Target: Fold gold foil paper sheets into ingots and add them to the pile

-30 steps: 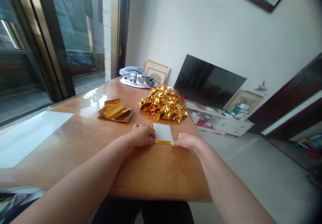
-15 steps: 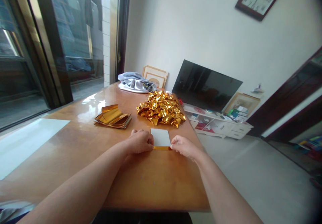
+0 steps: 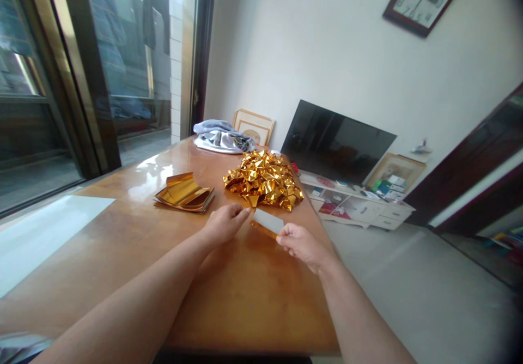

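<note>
A small sheet of gold foil paper [image 3: 268,221], pale side up with a gold band folded along its near edge, is tilted above the wooden table. My right hand [image 3: 300,243] pinches its near right corner between thumb and fingers. Close to the sheet's left end is my left hand [image 3: 224,223], its fingers curled together and the thumb pointing at the sheet, with a slight gap between. Its fingertips are partly hidden. Beyond both hands lies a heap of folded gold foil pieces [image 3: 267,181]. A stack of gold paper sheets [image 3: 184,194] rests to the left.
The glossy wooden table [image 3: 245,304] has its right edge beside my right forearm. Folded clothing [image 3: 220,136] lies at the far end. A white sheet [image 3: 53,238] covers part of the left side. A television [image 3: 339,143] stands on a low white cabinet [image 3: 368,211] beyond.
The gold foil paper has turned and tilted, its right end now nearer me. My left hand has moved off its near left corner; my right hand still grips the right one.
</note>
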A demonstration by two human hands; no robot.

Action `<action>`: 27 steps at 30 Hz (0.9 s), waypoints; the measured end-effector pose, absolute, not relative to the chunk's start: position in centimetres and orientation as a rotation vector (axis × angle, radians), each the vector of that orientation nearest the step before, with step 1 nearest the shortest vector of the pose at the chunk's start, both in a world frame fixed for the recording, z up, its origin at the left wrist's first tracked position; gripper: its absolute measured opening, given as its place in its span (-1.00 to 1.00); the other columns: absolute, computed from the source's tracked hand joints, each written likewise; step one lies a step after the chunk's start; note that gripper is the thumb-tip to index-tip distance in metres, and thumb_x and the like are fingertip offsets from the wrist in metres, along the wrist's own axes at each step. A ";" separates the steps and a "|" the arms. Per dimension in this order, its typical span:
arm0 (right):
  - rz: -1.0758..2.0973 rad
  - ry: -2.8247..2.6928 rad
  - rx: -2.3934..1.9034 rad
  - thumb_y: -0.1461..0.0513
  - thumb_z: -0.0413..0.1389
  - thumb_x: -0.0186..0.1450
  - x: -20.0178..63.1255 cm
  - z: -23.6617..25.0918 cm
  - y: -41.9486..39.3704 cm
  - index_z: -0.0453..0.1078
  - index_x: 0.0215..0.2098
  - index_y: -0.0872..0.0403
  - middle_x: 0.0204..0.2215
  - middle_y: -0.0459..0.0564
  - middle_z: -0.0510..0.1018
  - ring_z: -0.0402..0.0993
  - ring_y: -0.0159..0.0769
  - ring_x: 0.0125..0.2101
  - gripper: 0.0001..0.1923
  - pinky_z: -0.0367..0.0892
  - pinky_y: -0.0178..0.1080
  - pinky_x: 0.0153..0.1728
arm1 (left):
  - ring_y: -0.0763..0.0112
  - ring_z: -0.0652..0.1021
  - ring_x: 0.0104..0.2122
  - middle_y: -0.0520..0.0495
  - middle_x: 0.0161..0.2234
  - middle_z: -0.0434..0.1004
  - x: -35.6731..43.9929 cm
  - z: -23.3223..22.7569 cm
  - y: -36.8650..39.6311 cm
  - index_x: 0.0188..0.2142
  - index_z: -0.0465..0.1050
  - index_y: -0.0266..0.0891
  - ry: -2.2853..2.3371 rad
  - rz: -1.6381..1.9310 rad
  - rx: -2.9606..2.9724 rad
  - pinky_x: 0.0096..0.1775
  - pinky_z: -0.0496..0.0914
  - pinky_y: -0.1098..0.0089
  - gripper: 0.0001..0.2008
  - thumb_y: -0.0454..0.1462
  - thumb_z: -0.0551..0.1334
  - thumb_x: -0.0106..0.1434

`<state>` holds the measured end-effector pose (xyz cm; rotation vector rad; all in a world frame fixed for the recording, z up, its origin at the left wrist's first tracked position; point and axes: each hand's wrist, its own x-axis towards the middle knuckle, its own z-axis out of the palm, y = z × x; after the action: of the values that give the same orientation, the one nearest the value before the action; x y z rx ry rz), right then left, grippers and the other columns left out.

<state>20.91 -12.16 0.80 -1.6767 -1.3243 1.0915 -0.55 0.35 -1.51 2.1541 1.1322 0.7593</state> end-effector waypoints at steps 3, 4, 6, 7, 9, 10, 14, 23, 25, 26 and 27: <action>1.095 -1.199 -1.587 0.08 0.18 0.17 19.7 1.0 -12.5 0.25 -0.36 0.05 -0.60 -0.24 0.32 0.15 -0.48 -0.61 -0.75 0.00 -0.39 -0.56 | 0.34 0.47 -0.45 0.00 -0.50 0.48 -0.5 -1.3 -0.2 -0.39 0.45 -0.23 0.995 0.797 1.973 -0.44 0.26 0.42 -0.51 0.15 0.13 0.24; 1.080 -1.175 -1.569 0.07 0.19 0.17 19.2 1.0 -12.5 0.25 -0.36 0.05 -0.59 -0.24 0.32 0.16 -0.48 -0.61 -0.74 0.01 -0.39 -0.57 | 0.35 0.47 -0.45 0.00 -0.50 0.48 -0.4 -1.2 -0.5 -0.38 0.46 -0.24 0.936 0.783 1.921 -0.45 0.27 0.42 -0.51 0.16 0.17 0.21; 1.060 -1.148 -1.542 0.05 0.20 0.16 18.4 0.8 -12.5 0.26 -0.35 0.04 -0.58 -0.23 0.33 0.17 -0.48 -0.61 -0.72 0.02 -0.39 -0.57 | 0.33 0.51 -0.42 -0.02 -0.47 0.52 -0.1 -0.9 -1.2 -0.31 0.49 -0.27 0.817 0.750 1.818 -0.42 0.32 0.42 -0.52 0.14 0.23 0.18; 1.059 -1.141 -1.529 0.04 0.20 0.15 18.0 0.7 -12.5 0.26 -0.35 0.04 -0.57 -0.22 0.34 0.18 -0.48 -0.61 -0.71 0.04 -0.39 -0.58 | 0.30 0.53 -0.37 -0.04 -0.43 0.55 0.0 -0.8 -1.5 -0.27 0.50 -0.28 0.763 0.739 1.773 -0.37 0.36 0.40 -0.54 0.11 0.25 0.18; 1.080 -1.140 -1.502 0.04 0.21 0.15 17.3 0.3 -12.5 0.27 -0.34 0.04 -0.56 -0.21 0.37 0.20 -0.48 -0.61 -0.70 0.05 -0.39 -0.58 | 0.24 0.57 -0.24 -0.10 -0.30 0.61 0.2 -0.6 -1.9 -0.19 0.52 -0.28 0.645 0.724 1.696 -0.23 0.43 0.34 -0.60 0.02 0.27 0.20; 1.096 -1.146 -1.487 0.04 0.21 0.15 17.0 0.1 -12.5 0.27 -0.33 0.04 -0.55 -0.20 0.38 0.21 -0.47 -0.60 -0.71 0.06 -0.39 -0.58 | 0.22 0.57 -0.19 -0.12 -0.23 0.63 0.2 -0.5 -1.9 -0.16 0.52 -0.28 0.595 0.722 1.666 -0.15 0.43 0.31 -0.63 -0.03 0.27 0.21; 1.113 -1.177 -1.445 0.07 0.19 0.19 16.6 -0.7 -12.4 0.30 -0.28 0.05 -0.53 -0.19 0.40 0.25 -0.47 -0.59 -0.73 0.09 -0.38 -0.56 | 0.25 0.58 -0.15 -0.12 -0.15 0.63 0.4 -0.7 -1.4 -0.12 0.47 -0.28 0.523 0.766 1.612 -0.02 0.42 0.24 -0.73 -0.19 0.26 0.21; 0.761 -1.203 -1.588 0.05 0.13 0.25 17.7 -1.5 -12.1 0.31 -0.22 0.05 -0.48 -0.14 0.41 0.32 -0.36 -0.51 -0.74 0.23 -0.32 -0.48 | 0.33 0.53 -0.34 -0.04 -0.36 0.53 0.0 -0.6 -1.5 -0.35 0.41 -0.22 0.839 0.975 2.249 -0.24 0.34 0.33 -0.95 -0.29 0.19 0.21; 0.500 -1.280 -1.637 0.07 0.13 0.26 17.9 -1.6 -12.2 0.33 -0.16 0.04 -0.37 -0.07 0.47 0.40 -0.29 -0.41 -0.74 0.32 -0.26 -0.36 | 0.26 0.51 -0.24 -0.07 -0.30 0.53 -0.3 -0.1 -1.9 -0.34 0.46 -0.19 0.904 0.923 2.507 -0.17 0.28 0.27 -0.93 -0.30 0.19 0.20; 0.356 -1.334 -1.657 0.10 0.13 0.27 18.0 -1.5 -12.3 0.33 -0.13 0.04 -0.29 -0.02 0.50 0.43 -0.25 -0.33 -0.74 0.35 -0.22 -0.27 | 0.23 0.50 -0.21 -0.08 -0.28 0.53 -0.3 0.1 -2.1 -0.31 0.49 -0.17 0.903 0.879 2.600 -0.15 0.26 0.26 -0.91 -0.30 0.19 0.21; 0.214 -1.401 -1.669 0.13 0.14 0.27 18.0 -1.5 -12.5 0.34 -0.09 0.03 -0.20 0.04 0.51 0.44 -0.20 -0.24 -0.73 0.36 -0.18 -0.18 | 0.21 0.49 -0.19 -0.09 -0.26 0.52 -0.4 0.3 -2.3 -0.28 0.50 -0.16 0.890 0.835 2.673 -0.14 0.25 0.24 -0.88 -0.29 0.19 0.23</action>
<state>17.97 -12.51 -1.47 -1.6687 -1.4009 0.2139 -0.36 -2.33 0.25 2.6727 0.8902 0.8347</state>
